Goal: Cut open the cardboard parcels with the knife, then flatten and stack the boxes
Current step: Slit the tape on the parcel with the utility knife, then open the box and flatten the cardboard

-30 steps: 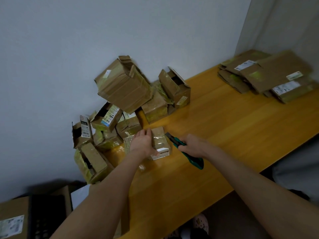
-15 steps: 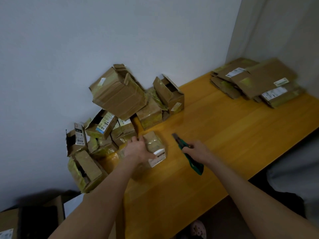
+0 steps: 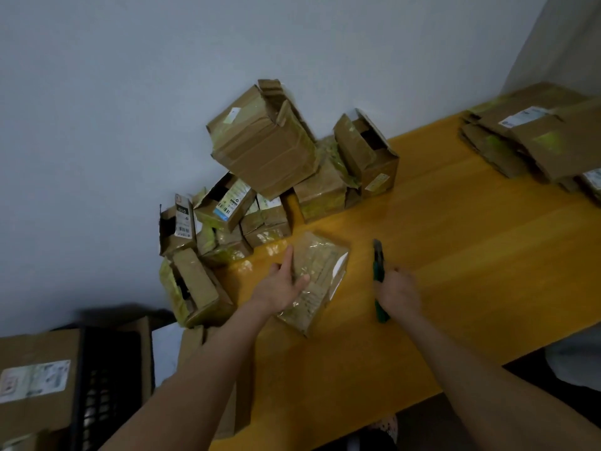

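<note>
A small taped cardboard parcel [image 3: 320,278] lies on the yellow wooden table [image 3: 455,255] in front of me. My left hand [image 3: 284,283] holds it at its left side, thumb across the top. To its right my right hand [image 3: 398,292] grips a green utility knife [image 3: 379,275], blade end pointing away from me, clear of the parcel. Behind the parcel, a heap of several opened and taped boxes [image 3: 263,148] leans against the wall. Flattened boxes [image 3: 533,138] lie stacked at the far right of the table.
A large cardboard box [image 3: 35,382] and a black crate [image 3: 104,385] stand on the floor at lower left. The table's near edge runs diagonally at lower right. The wall bounds the table at the back.
My left hand has pulled the small parcel out from the heap toward me and turned it. My right hand has lifted the knife more upright, a little farther from the parcel.
</note>
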Action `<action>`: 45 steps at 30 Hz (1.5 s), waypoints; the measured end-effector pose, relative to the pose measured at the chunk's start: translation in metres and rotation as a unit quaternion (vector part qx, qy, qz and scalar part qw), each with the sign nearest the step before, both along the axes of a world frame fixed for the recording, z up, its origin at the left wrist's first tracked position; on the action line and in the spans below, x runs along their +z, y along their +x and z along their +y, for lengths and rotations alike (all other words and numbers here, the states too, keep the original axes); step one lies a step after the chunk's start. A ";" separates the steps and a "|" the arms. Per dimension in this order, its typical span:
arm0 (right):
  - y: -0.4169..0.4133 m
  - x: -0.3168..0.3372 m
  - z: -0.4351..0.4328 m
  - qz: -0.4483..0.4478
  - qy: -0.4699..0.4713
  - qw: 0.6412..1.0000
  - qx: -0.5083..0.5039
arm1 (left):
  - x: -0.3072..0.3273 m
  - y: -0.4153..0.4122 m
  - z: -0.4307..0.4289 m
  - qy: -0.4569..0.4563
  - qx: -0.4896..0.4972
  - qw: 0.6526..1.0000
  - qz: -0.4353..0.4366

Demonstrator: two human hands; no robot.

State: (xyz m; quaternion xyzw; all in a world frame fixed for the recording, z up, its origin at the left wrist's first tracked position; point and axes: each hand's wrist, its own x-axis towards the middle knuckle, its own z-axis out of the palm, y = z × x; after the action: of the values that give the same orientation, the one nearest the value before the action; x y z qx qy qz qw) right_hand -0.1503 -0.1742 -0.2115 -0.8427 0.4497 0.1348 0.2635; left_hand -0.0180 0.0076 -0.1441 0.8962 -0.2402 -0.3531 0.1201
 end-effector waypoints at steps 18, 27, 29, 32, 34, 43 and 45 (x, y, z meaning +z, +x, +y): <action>0.048 0.047 0.058 -0.092 0.246 0.962 -0.075 | 0.005 -0.020 -0.018 0.128 -0.049 0.974 -0.182; 0.046 0.050 0.058 -0.085 0.239 0.965 -0.066 | 0.024 -0.015 -0.040 0.184 -0.118 0.947 -0.235; 0.045 0.051 0.058 -0.091 0.246 0.963 -0.067 | 0.024 -0.015 -0.040 0.181 -0.126 0.948 -0.229; 0.043 0.052 0.058 -0.093 0.253 0.961 -0.066 | 0.031 -0.016 -0.039 0.170 -0.148 0.946 -0.232; 0.041 0.053 0.056 -0.095 0.252 0.961 -0.060 | 0.035 -0.011 -0.038 0.153 -0.158 0.952 -0.214; 0.033 0.052 0.048 -0.113 0.297 0.945 -0.071 | 0.043 0.024 -0.018 0.031 -0.173 0.982 -0.071; 0.032 0.050 0.046 -0.118 0.307 0.942 -0.071 | 0.043 0.024 -0.016 0.014 -0.154 0.987 -0.050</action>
State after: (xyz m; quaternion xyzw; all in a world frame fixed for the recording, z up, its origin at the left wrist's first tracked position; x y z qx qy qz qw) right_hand -0.1183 -0.1285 -0.1611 -0.6965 0.4107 0.1470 0.5697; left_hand 0.0064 -0.0085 -0.1014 0.8666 -0.3760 -0.3257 0.0393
